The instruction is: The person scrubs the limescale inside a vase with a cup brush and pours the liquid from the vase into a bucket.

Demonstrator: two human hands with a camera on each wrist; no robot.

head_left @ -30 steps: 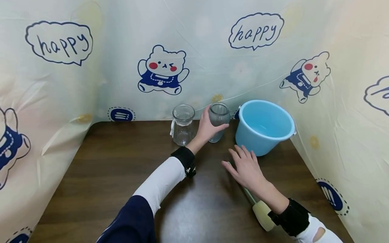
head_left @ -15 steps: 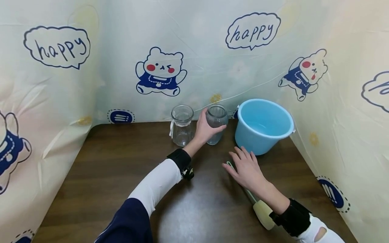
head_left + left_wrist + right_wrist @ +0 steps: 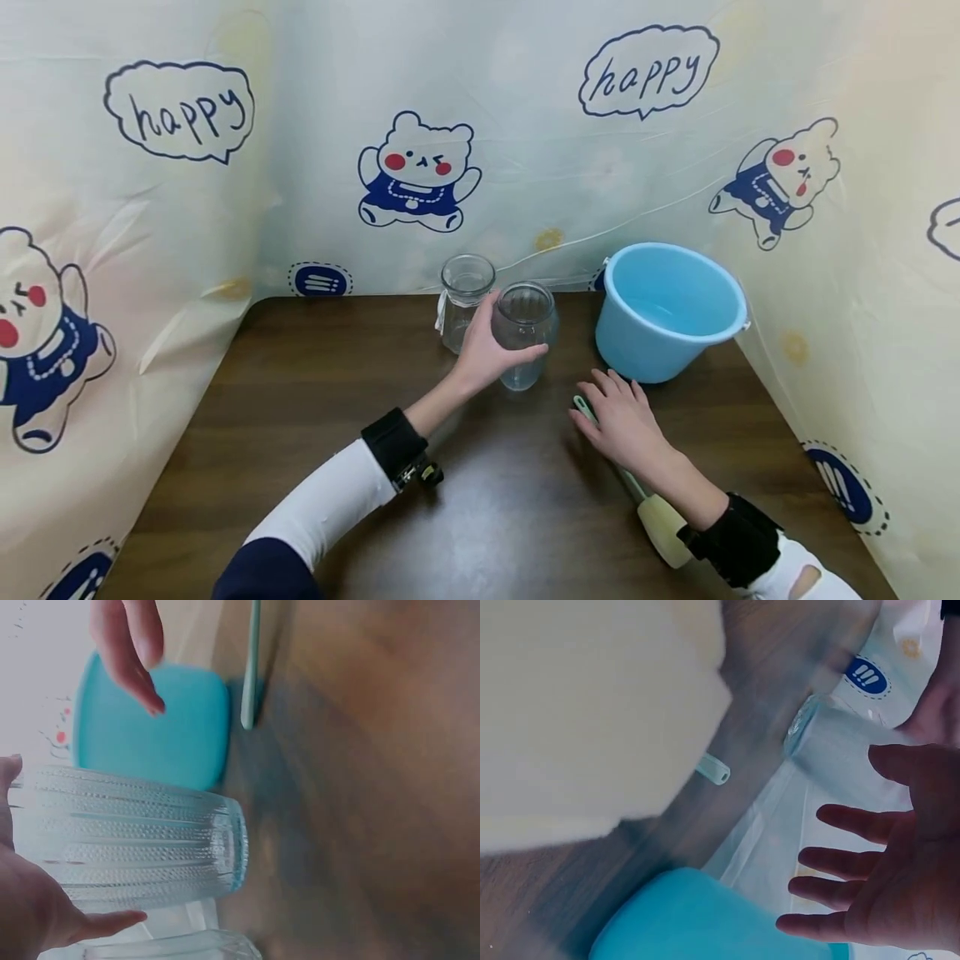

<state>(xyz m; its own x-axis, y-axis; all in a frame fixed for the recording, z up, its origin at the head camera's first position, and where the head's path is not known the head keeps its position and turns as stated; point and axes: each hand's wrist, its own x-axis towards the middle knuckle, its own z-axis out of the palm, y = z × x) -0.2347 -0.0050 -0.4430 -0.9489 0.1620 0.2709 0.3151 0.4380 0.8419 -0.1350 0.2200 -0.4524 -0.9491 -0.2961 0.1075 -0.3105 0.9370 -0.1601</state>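
My left hand (image 3: 487,350) grips a clear glass jar (image 3: 522,358) with a ribbed, dotted texture, thumb on one side and fingers on the other. Whether the jar's base touches the table cannot be told. Just behind it stands a second glass jar (image 3: 468,275) with a white ribbon at its neck. My right hand (image 3: 618,421), fingers spread and holding nothing, hovers by the green handle (image 3: 583,408) of a sponge brush lying on the table. The brush's cream sponge head (image 3: 663,530) shows beside the right wrist and looms large in the right wrist view.
A light blue bucket (image 3: 637,354) stands at the back right, just beyond my right hand. Cloth printed with bears and "happy" bubbles hangs behind and beside the dark wooden table (image 3: 315,367).
My left hand has brought the textured jar toward me, away from the back edge and partly in front of the ribboned jar. The right hand stays about where it was.
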